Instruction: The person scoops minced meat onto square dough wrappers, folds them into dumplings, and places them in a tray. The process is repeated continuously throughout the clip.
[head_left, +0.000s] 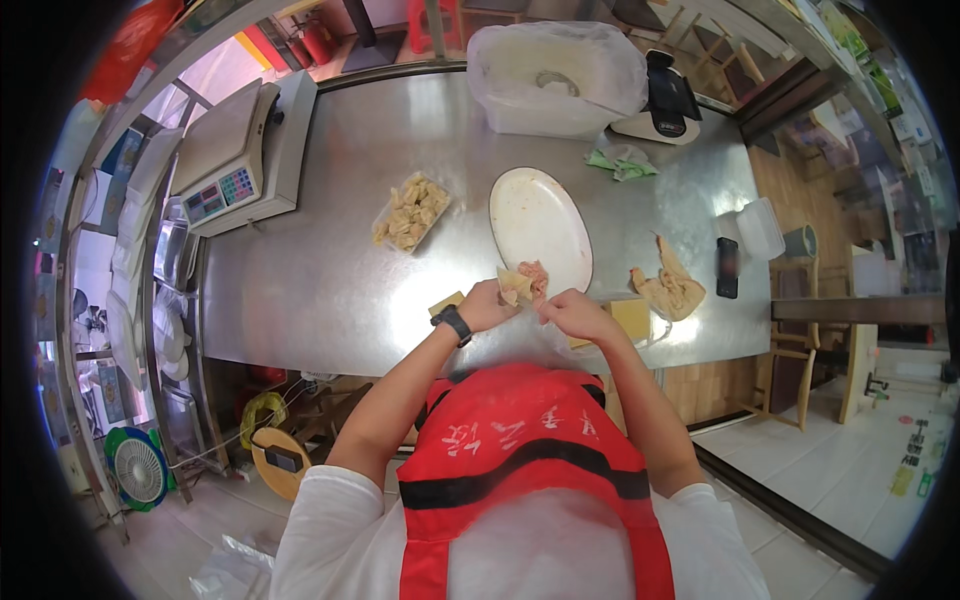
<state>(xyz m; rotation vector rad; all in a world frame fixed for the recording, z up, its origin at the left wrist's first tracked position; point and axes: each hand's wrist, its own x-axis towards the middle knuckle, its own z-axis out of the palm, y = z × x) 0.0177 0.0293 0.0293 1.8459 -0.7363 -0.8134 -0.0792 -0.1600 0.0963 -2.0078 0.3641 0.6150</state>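
Observation:
My left hand (489, 306), with a dark watch on its wrist, holds a yellowish dough wrapper (514, 283) at the near end of an oval white plate (541, 225). Pink minced filling (534, 276) lies against the wrapper. Just right of it, the fingers of my right hand (574, 313) are closed near the filling; whether they grip anything is too small to tell. Stacked yellow wrappers (628, 319) lie partly behind my right hand, and another yellow piece (447, 303) is by my left wrist. A clear tray of folded dumplings (411, 213) stands to the left.
A weighing scale (225, 161) stands at the left. A plastic-lined white tub (559, 112) and a black-and-white device (667, 105) are at the back. Rightward lie a green-and-white wrapper (621, 162), a crumpled tan sheet (675, 291), a phone (727, 268) and a clear container (760, 229).

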